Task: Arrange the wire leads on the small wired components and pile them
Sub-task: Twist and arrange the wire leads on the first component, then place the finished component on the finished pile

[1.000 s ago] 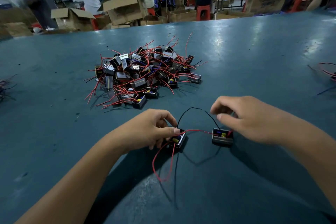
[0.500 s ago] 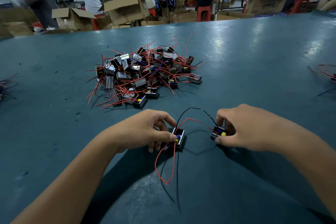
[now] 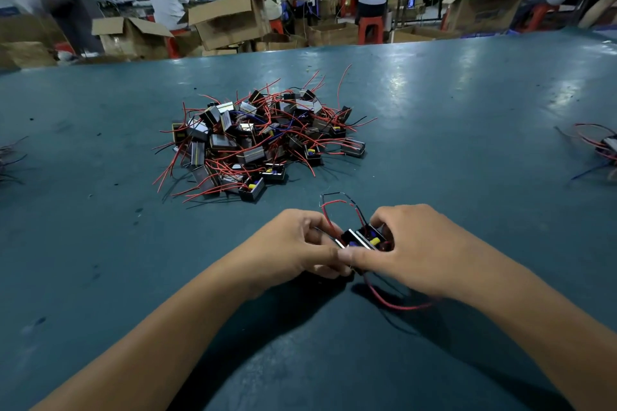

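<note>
Two small black box components with yellow and blue parts sit side by side between my hands. My left hand pinches the left component with thumb and fingers. My right hand grips the right component. Their red and black leads loop up beyond the hands, and one red lead trails on the table under my right wrist. A big pile of like components with tangled red wires lies farther back, left of centre.
The teal table spreads wide around. More wired parts lie at the right edge and stray wires at the left edge. Beyond the far table edge are cardboard boxes, red stools and several seated people.
My hands have come together, bringing the two components side by side where they were a hand's width apart. The right hand went from the wire to gripping its component. The red lead now trails right.
</note>
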A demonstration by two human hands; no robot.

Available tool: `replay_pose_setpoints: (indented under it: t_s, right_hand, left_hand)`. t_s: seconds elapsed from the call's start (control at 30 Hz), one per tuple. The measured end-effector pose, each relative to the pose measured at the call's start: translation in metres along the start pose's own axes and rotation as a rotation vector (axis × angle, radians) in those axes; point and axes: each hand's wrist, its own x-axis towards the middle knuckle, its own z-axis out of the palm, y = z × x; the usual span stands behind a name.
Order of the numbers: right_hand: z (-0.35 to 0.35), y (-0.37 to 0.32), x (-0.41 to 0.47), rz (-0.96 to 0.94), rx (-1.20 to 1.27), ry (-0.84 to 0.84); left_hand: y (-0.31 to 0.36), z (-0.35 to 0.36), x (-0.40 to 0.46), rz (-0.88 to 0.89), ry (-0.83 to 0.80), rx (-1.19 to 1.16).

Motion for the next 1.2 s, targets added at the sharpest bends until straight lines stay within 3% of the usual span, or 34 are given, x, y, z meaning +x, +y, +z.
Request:
replay_pose_setpoints:
  t_s: [0.1, 0.23, 0.3, 0.4, 0.47, 0.7, 0.9, 1.03, 1.2]
  right_hand:
    - [0.006, -0.003, 0.0, -0.007, -0.208, 0.046]
    - [0.002, -0.001, 0.0, -0.032, -0.246, 0.02]
    - [-0.001, 0.0, -0.001, -0.051, -0.268, 0.003]
    - [-0.008, 0.006, -0.001, -0.036, -0.254, 0.001]
    - [-0.018, 0.015, 0.002, 0.011, -0.225, 0.016]
    - [-0.066, 0.084, 0.021, 0.202, -0.241, 0.134]
    - [-0.09, 0.137, 0.051, 0.188, -0.317, 0.007]
    - [-0.09, 0.154, 0.069, 0.12, -0.509, -0.129]
    - [-0.086, 0.17, 0.102, 0.231, -0.632, -0.104]
  left_hand:
    - [0.001, 0.002, 0.0, 0.02, -0.067, 0.004]
    - [0.002, 0.008, 0.003, 0.032, -0.007, 0.034]
    - [0.001, 0.01, 0.005, 0.104, 0.058, 0.191]
    - [-0.004, 0.009, 0.007, 0.35, 0.253, 0.611]
    - [-0.006, 0.009, 0.007, 0.465, 0.345, 0.731]
    - [-0.009, 0.009, 0.011, 0.566, 0.457, 0.864]
    - [-0.008, 0.012, 0.012, 0.579, 0.421, 0.927]
    - [-0.008, 0.012, 0.012, 0.566, 0.43, 0.923]
    - [-0.009, 0.009, 0.014, 0.561, 0.435, 0.894]
